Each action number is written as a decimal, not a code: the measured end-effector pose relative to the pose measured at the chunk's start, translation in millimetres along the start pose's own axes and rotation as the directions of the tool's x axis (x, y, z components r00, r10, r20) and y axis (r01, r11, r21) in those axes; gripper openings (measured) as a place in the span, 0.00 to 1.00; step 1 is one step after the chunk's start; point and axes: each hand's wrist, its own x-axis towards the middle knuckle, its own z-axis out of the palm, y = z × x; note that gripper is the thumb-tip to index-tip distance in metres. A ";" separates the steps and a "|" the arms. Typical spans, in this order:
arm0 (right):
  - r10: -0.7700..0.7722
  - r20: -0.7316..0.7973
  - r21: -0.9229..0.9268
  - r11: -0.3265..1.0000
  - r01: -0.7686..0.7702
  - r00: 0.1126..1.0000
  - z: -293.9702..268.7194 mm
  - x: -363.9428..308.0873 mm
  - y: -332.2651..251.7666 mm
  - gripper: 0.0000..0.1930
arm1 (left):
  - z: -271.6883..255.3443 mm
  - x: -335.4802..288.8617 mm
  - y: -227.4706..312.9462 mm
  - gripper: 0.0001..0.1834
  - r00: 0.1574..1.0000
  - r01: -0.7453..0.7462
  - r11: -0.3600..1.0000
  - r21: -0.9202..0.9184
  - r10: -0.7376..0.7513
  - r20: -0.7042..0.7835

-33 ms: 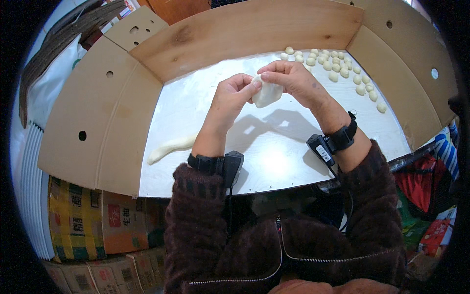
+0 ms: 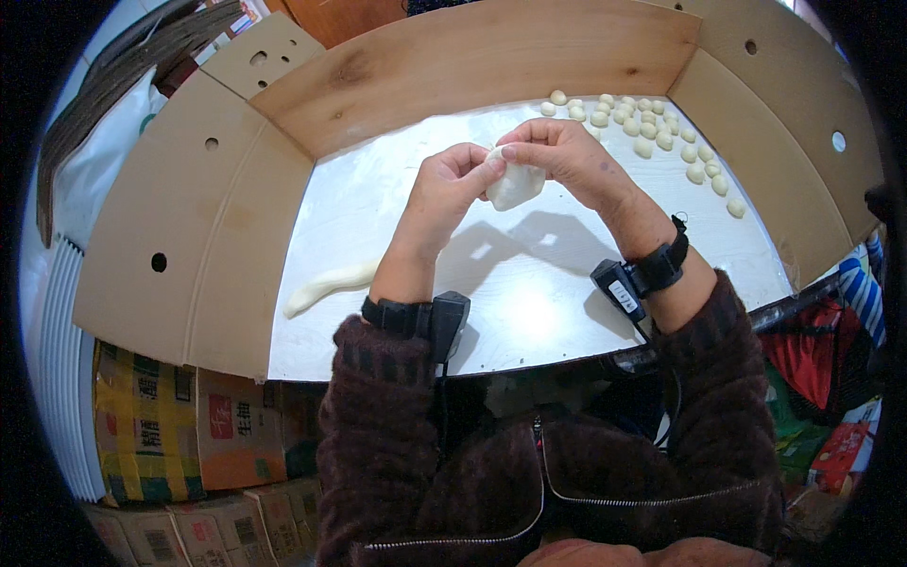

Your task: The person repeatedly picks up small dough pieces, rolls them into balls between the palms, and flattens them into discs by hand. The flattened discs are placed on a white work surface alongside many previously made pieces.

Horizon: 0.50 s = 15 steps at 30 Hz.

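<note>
The piece of dough [image 2: 515,189] is pinched along its upper edge by both the left hand [image 2: 452,180] and the right hand [image 2: 567,156], held up over the tabletop [image 2: 378,189] at 12 o'clock from its middle. To work it well, the thumbs should press lightly and evenly, since a hard squeeze in one spot would probably thin or tear so soft a sheet. Small, neighbouring pinches seem better than one long pull, and the hanging part, which drops toward 6 o'clock, is best left slack between moves.

As for pose, the thumbs nearly meet: the left one points toward 2 o'clock on the near face, while the right one reaches toward 9 o'clock across the top edge. The fingers of both hands are closed in a pinch grip, curled round behind the dough, where their tips are partly hidden. Seen from the dough, the left forearm comes in from between 7 and 8 o'clock, the right from about 4 o'clock, with the wrists well apart.

From the tabletop's middle, a long roll of dough [image 2: 331,286] lies near 9 o'clock, partly behind the left forearm, and small dough balls [image 2: 643,147] spread between 1 and 2 o'clock.
</note>
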 end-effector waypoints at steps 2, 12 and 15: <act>-0.007 0.017 -0.073 0.997 0.008 1.000 -0.9 -0.7 -1.0 0.12 | -0.1 -0.3 0.5 0.09 1.000 -0.011 0.999 0.036 0.010 0.012; -0.043 -0.057 -0.074 0.996 0.039 0.997 -1.6 0.3 1.4 0.14 | 4.4 -0.7 0.3 0.11 0.999 0.023 1.000 -0.021 -0.024 -0.037; -0.019 -0.059 -0.058 0.998 0.016 0.998 -1.6 0.7 1.5 0.15 | 0.2 -0.3 0.3 0.10 1.000 0.000 1.000 0.013 0.000 -0.014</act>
